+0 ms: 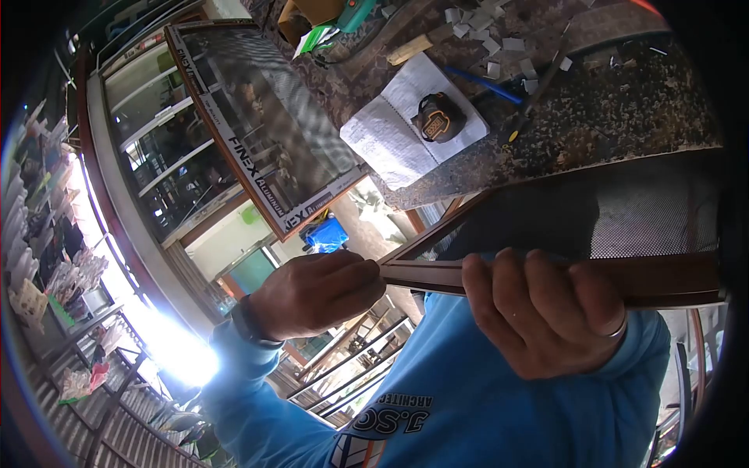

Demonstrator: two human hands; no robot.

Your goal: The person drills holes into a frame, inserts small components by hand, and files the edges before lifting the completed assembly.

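Note:
A brown screen frame (pixel 655 274) with dark mesh (pixel 647 226) is tilted in front of my blue shirt, one corner pointing left. My right hand (pixel 546 320), a ring on one finger, wraps its fingers over the near rail. At the left corner, my left hand (pixel 316 295) is closed, its fingertips pinched against the frame's end. Whether those fingertips also hold something small is hidden. A dark band circles my left wrist.
On the worn bench (pixel 624 101) lie an open notebook (pixel 390 136), a tape measure (pixel 438 117), a blue pen (pixel 484 84), a screwdriver (pixel 538 86) and several small pale pieces (pixel 493 43). Another screen frame (pixel 234 144) with FINEX labels leans left of the bench.

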